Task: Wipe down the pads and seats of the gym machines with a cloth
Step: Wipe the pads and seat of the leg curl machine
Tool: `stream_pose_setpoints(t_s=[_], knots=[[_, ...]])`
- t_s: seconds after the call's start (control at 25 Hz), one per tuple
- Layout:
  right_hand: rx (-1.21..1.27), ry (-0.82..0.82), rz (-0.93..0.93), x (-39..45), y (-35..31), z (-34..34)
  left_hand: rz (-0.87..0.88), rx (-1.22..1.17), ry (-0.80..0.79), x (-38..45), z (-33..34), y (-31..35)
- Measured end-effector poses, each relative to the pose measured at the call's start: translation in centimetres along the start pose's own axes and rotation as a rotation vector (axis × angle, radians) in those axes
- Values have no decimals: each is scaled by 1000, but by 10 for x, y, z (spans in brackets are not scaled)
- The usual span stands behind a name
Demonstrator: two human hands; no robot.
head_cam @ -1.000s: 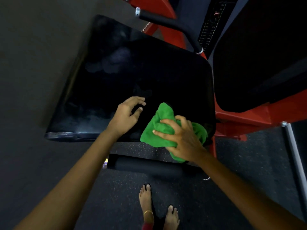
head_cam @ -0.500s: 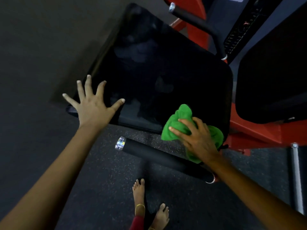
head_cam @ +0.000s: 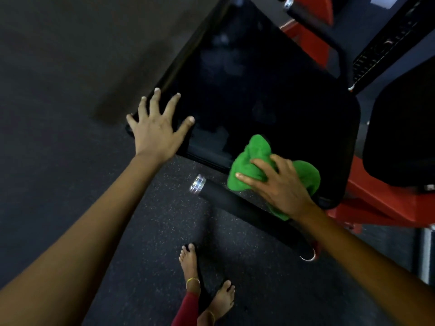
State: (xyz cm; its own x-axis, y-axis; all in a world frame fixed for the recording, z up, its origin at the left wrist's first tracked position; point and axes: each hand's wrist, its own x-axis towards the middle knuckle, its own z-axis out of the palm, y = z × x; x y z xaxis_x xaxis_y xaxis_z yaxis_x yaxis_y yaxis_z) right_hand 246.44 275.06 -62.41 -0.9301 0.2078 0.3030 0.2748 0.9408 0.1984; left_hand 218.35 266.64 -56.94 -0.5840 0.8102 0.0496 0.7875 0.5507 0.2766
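Over on the left, the left hand point(head_cam: 156, 132) is spread wide, fingers straight and apart, planted on the near left corner of the black seat pad point(head_cam: 270, 95). That pad is a big rounded rectangle (glossy, faintly smudged), its long axis running from the near left corner up and away toward the red frame point(head_cam: 381, 198). Moving right, a black foam roller point(head_cam: 247, 212) with a silver end cap lies below the pad's front edge, slanting down to the right. Then the green cloth point(head_cam: 254, 158), bunched on the pad's near right corner, the right hand point(head_cam: 280, 184) on top, fingers curled into its folds. Bare feet point(head_cam: 190, 260) below on speckled flooring.
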Motion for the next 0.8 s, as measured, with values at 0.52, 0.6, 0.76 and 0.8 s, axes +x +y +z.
stream_pose_setpoints(t_s=[0.52, 0.6, 0.76, 0.8], knots=[[-30, 110, 9, 78, -31, 2, -84, -315, 39, 14, -4, -35], [-23, 79, -54, 71, -19, 1, -83, -325, -10, 14, -8, -34], [41, 22, -34, 28, 4, -5, -54, -263, -16, 11, -5, -32], [43, 22, -25, 30, 3, -6, -53, -189, 0, 10, -3, -31]])
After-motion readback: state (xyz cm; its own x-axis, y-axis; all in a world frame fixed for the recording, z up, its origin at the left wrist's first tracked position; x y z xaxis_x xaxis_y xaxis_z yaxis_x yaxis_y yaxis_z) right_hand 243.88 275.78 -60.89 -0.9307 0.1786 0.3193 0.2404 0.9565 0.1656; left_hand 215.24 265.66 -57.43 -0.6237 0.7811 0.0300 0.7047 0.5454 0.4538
